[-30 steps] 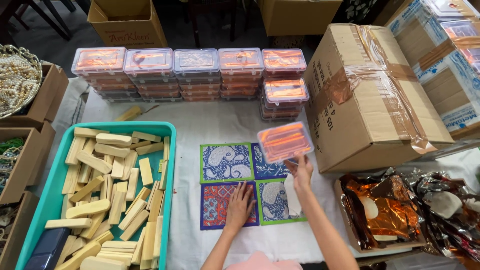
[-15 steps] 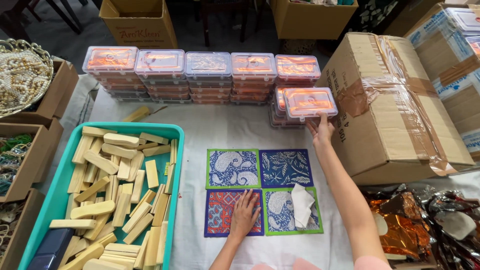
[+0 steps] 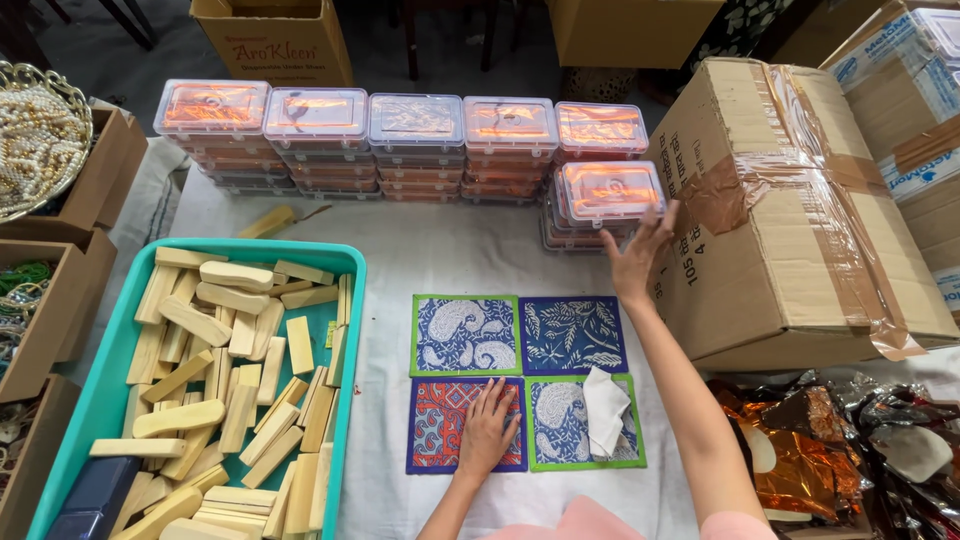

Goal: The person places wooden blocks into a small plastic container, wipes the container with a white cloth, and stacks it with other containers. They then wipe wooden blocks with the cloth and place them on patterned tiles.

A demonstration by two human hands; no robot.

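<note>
– Hands first: the left hand (image 3: 487, 430) is laid flat, fingers lightly spread, on the red mat at the near-left corner of the four-mat square (image 3: 570, 335). Nothing is pinched there.

– And the right hand (image 3: 637, 255)?

– It is stretched out beyond the square's far-right corner. The fingers are fanned wide, with the tips against the near side of a clear lidded box (image 3: 610, 190) with orange contents. The box isn't gripped; it is only touched or steadied.

– Where is that box sitting?

– On top of a short stack (image 3: 575, 235) of the same boxes, beyond the square and to its right. A long row of stacked boxes (image 3: 400, 130) is lined up just behind it, and a big taped carton (image 3: 800, 220) is right beside it.

– So which step is this judged to be?

– Seating the box on its stack, going by the open fingers at its edge. The mats are meanwhile held down on the white tabletop (image 3: 440, 250).

– What would be needed from here?

– The box has to be square with the stack under it before the fingers are lifted away. Otherwise a slip off the top could be expected.

– Anything else close by?

– A folded white slip (image 3: 605, 410) is lying on the near-right mat. A teal tray (image 3: 345, 262) of pale wooden blocks (image 3: 220, 330) is set to the left of the square.
</note>
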